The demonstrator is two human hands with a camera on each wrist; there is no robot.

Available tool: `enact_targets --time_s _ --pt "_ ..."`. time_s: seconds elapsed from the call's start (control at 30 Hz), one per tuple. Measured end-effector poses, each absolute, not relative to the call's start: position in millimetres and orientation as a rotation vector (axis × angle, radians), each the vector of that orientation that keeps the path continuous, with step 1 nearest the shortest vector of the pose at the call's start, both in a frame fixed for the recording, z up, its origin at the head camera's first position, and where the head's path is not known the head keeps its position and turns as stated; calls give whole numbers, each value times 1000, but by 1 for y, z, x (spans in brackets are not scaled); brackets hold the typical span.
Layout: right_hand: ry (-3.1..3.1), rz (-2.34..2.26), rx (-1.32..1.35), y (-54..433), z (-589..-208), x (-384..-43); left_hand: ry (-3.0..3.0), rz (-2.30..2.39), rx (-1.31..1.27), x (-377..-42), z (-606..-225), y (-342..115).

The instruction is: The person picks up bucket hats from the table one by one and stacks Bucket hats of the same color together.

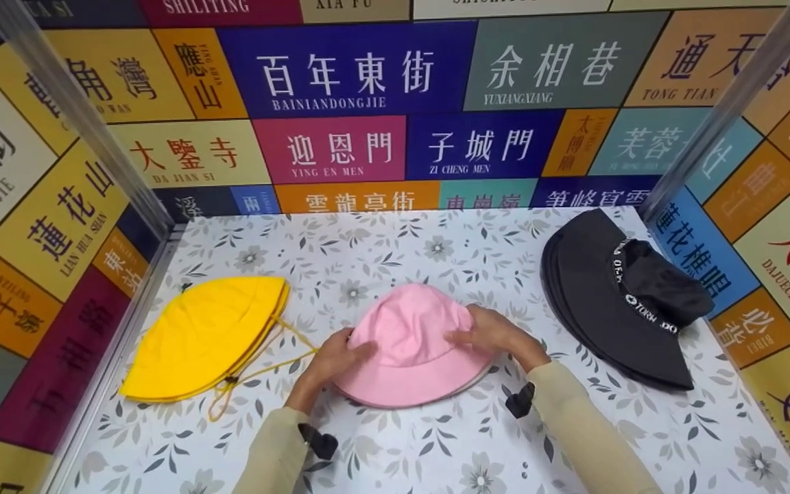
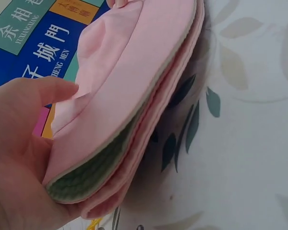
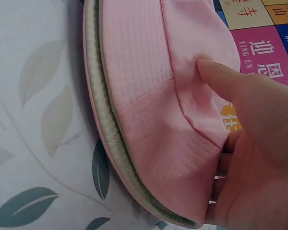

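A pink bucket hat, folded flat with its brim toward me, is between both hands at the middle of the table. My left hand grips its left end, the thumb on the crown and the other fingers mostly hidden behind. At the opposite end my right hand holds it likewise; the right wrist view shows the thumb pressing the crown and the fingers curled behind the fabric. Between the brim layers of the hat, a green lining shows in the left wrist view.
To the left lies a yellow bucket hat with a thin cord reaching toward my left hand. A black hat with white lettering on its band lies at the right. Printed panels wall in the flower-patterned table at the back and sides.
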State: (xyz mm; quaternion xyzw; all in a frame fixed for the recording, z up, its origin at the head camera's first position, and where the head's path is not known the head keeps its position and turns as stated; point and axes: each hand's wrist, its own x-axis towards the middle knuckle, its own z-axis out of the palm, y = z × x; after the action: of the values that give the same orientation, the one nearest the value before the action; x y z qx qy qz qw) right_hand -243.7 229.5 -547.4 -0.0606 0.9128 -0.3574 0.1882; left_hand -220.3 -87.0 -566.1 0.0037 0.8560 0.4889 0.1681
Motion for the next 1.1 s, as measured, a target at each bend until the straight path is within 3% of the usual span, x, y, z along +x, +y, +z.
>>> enact_targets --time_s 0.4,0.7,0.93,1.1 --pt "2459 -1264 -158 240 -567 -248 2563 1490 361 -221 -576 -88" --pt "2517 -1438 -80 252 -563 -250 2437 1548 45 -235 -566 -82" --pt "2666 -1514 198 261 -563 -255 2468 1534 -73 -245 -566 -80" --pt "2804 -1469 170 263 -566 -258 2562 1626 -198 -248 -571 -68"
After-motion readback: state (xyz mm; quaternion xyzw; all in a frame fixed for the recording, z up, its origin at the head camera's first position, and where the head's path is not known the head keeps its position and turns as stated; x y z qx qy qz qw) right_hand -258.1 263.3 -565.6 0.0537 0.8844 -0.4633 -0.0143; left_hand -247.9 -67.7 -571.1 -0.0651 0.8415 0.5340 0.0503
